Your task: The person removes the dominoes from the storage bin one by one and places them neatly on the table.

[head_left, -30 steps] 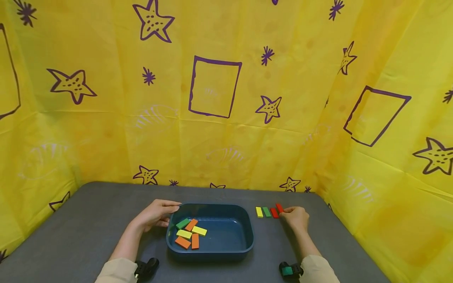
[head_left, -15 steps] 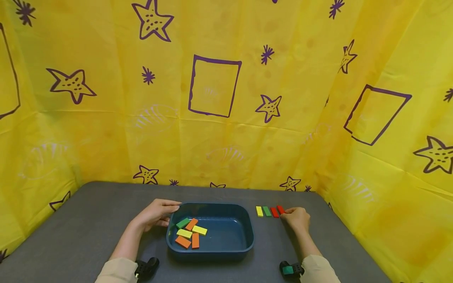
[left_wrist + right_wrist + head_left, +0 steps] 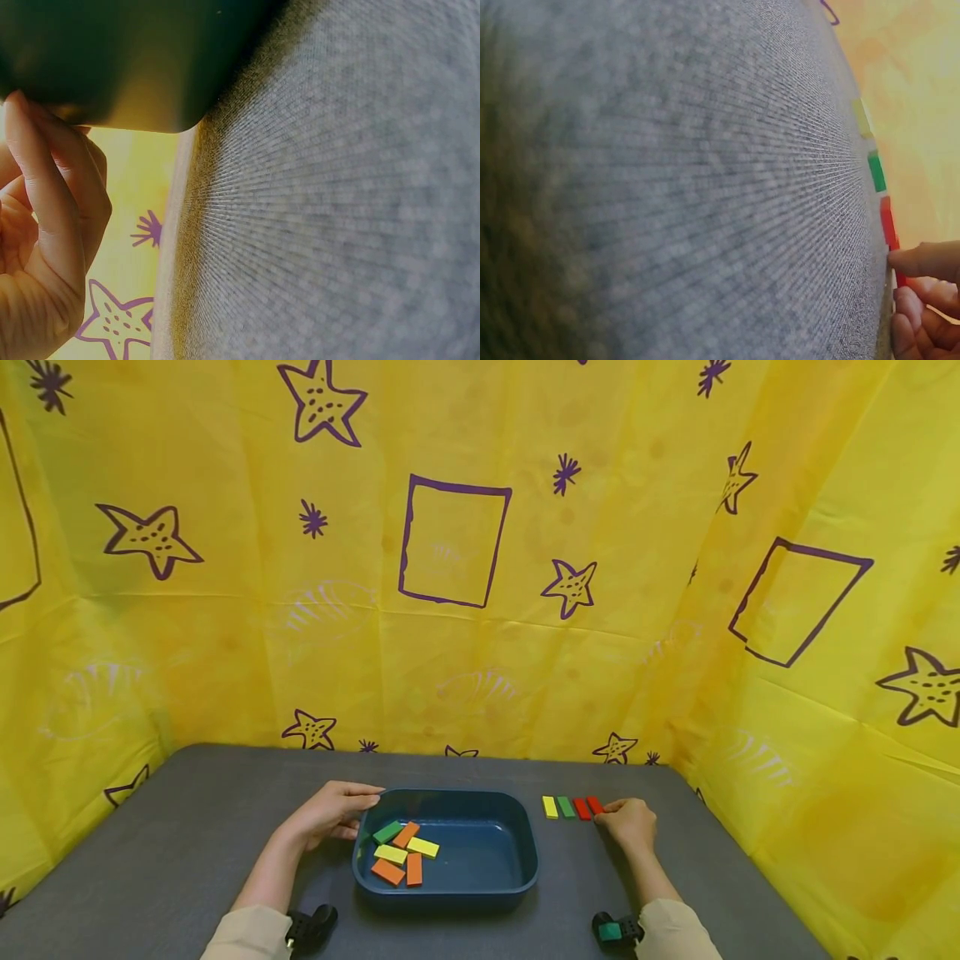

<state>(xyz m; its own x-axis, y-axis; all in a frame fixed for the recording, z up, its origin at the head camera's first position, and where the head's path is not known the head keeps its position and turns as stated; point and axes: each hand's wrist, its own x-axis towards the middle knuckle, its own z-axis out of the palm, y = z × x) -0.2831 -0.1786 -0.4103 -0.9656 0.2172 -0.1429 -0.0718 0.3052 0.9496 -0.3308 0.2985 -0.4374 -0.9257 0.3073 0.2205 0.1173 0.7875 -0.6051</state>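
My left hand (image 3: 333,814) holds the left rim of a dark blue rectangular bin (image 3: 480,893), thumb and fingers at its upper left corner. In the left wrist view those fingers (image 3: 56,195) meet the bin's wall (image 3: 150,82). Inside the bin's left part lie several coloured blocks: orange (image 3: 414,870), yellow (image 3: 391,855) and green (image 3: 387,832). Right of the bin, my right hand (image 3: 632,822) pinches the near end of a red block (image 3: 595,805). That block ends a row with another red block (image 3: 582,809), a green block (image 3: 566,807) and a yellow block (image 3: 550,807).
A dark grey table (image 3: 225,793) carries everything. Yellow cloth (image 3: 480,652) printed with purple stars and frames surrounds its back and sides. Each wrist wears a black strapped device (image 3: 617,930).
The right-end red block has come slightly nearer and now lies level with the row, my right hand still on it. My left hand and the bin stay put.
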